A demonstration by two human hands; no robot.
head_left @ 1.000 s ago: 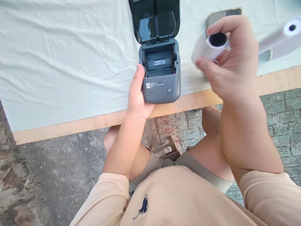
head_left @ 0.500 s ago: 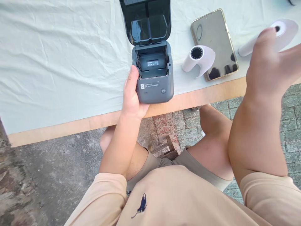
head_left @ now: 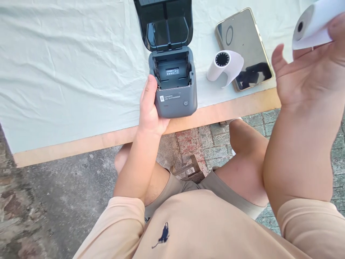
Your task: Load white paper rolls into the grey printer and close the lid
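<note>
Head view: left grip (head_left: pixel 151 115) cups near-left corner of printer (head_left: pixel 176 99).

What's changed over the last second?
Right hand let go of the black-cored roll, now on the table by the phone, moved right and took hold of the small-holed roll, now tilted. Unchanged: left hand on the printer, lid open.

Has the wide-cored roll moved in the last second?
Yes: the wide-cored roll went down from the right hand onto the cloth, left of the phone.
</note>
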